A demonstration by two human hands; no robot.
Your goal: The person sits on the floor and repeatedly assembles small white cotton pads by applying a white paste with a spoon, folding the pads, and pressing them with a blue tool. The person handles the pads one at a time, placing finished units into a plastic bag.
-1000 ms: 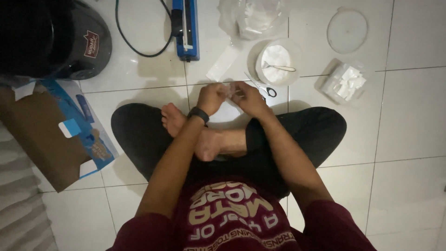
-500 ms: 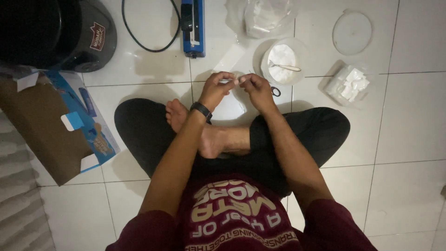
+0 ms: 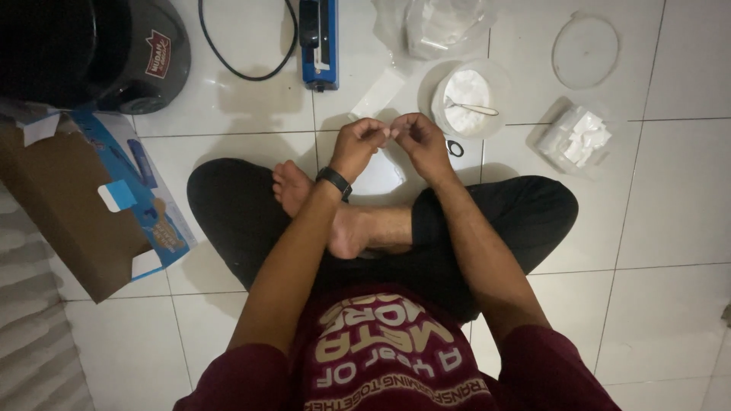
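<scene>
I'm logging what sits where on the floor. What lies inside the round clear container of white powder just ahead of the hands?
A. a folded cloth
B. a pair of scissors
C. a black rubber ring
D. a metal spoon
D: a metal spoon rests across the white powder in the round clear container, just beyond the right hand.

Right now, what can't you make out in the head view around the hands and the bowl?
- What the left hand and right hand pinch: hidden by the fingers, too small.
- Clear bag: cut off by the top edge.
- Dark appliance: cut off at top left, too dim.
- White powder in the bowl: kind unreadable.
</scene>
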